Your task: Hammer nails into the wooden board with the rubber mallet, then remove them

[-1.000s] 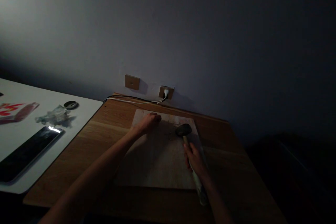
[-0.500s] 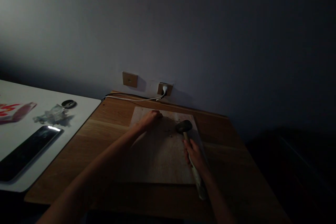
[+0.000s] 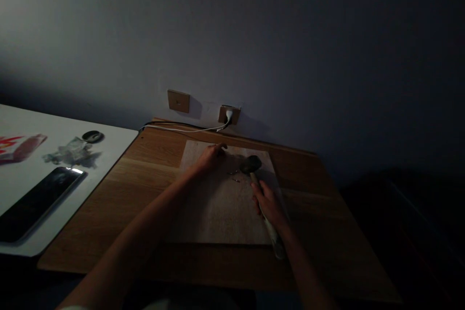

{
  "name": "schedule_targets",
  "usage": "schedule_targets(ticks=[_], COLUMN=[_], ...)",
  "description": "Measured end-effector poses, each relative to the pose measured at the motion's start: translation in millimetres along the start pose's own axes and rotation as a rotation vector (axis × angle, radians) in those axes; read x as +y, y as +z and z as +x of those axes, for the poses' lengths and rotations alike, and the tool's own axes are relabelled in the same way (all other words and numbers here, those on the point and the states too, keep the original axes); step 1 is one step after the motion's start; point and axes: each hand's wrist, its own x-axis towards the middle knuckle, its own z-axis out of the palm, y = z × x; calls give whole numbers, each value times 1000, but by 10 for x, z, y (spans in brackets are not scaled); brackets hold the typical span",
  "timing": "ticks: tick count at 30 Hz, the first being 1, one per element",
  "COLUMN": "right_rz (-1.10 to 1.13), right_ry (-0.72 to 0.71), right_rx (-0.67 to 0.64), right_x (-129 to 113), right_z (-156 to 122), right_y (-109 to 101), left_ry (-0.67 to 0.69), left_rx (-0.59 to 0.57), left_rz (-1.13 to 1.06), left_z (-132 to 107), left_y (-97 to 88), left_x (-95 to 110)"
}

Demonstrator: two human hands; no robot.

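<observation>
A pale wooden board (image 3: 225, 218) lies on the brown table. My right hand (image 3: 269, 206) is wrapped around the handle of a mallet (image 3: 250, 164), whose dark, rounded head is low over the right side of the board. My left hand (image 3: 212, 156) is at the board's far left part, its fingers bent and drawn together. Whatever they may hold is hidden by the hand and the dim light. Between my left hand and the mallet head lie small thin metal pieces (image 3: 236, 180), too small to name surely.
The brown wooden table (image 3: 127, 179) meets the wall, where a white plug (image 3: 228, 115) sits in a socket with cables running left. On the white table (image 3: 119, 143) at left are a phone (image 3: 39, 206), crumpled clear plastic (image 3: 74, 152), a round dark object (image 3: 93, 136) and a red-and-white packet (image 3: 22, 147).
The view has shifted slightly. My left hand has turned a little, and one finger now sticks out at the far side. The mallet head has moved slightly left, still in my right hand.
</observation>
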Motion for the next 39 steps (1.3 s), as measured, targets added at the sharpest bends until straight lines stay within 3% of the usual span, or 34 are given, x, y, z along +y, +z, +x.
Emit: schedule_targets(ticks=[6,10,15,20,23,27,32,35,39], right_rz=[-50,-63,-89,-67,-51,-19,46,48,12], right_ry=[-165,-233,-95,-76,-14,70,124,110,109], right_rx=[-22,0,-102,-21,12,38,69,51,35], right_x=[-531,-665,-558,-437,-273,-21,123,169,213], right_z=[199,313,394,275,145,19,-43,-59,-71], right_y=[60,181,333,155,-6,-95,-94,-101,-110], left_ry=[22,-2,-8,15,68,209,161,144,118], left_rx=[10,18,18,28,9,-232,-331,-328,-259], left_rz=[-10,-39,-60,-22,31,338,419,366,241], left_z=[14,1,-26,-38,-78,-140,-139,-103,-41], left_y=[0,2,8,-32,-86,-64,129,157,-28], left_x=[2,3,-10,32,225,633,932,928,752])
